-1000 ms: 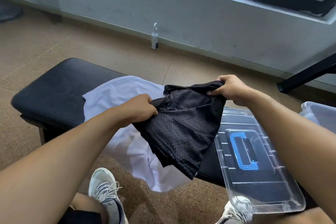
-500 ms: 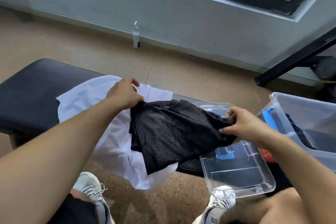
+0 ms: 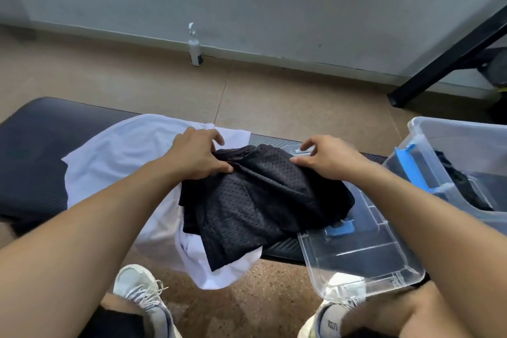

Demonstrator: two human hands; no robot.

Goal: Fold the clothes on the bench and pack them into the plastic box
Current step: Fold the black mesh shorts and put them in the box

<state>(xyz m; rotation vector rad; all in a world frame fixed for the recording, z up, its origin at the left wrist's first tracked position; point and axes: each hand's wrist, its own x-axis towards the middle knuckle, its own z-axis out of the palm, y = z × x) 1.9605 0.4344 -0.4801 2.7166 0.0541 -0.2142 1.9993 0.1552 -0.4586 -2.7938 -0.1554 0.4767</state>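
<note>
Black mesh shorts point(image 3: 255, 200) lie bunched on the black padded bench point(image 3: 30, 162), partly over a white shirt point(image 3: 120, 156) and partly over the clear box lid point(image 3: 365, 252). My left hand point(image 3: 196, 156) grips the shorts' upper left edge. My right hand point(image 3: 327, 158) presses on the shorts' upper right edge, fingers curled at the fabric. The clear plastic box point(image 3: 450, 145) stands at the right with dark clothing inside.
The lid with its blue handle point(image 3: 340, 228) overhangs the bench's near edge. A white pump bottle point(image 3: 195, 46) stands by the far wall. A black slanted bar point(image 3: 444, 60) crosses the upper right. My shoes point(image 3: 142, 291) rest on the floor below.
The shorts went from held up in the air to lying on the bench. Both hands came down with them and moved closer together at the shorts' top edge.
</note>
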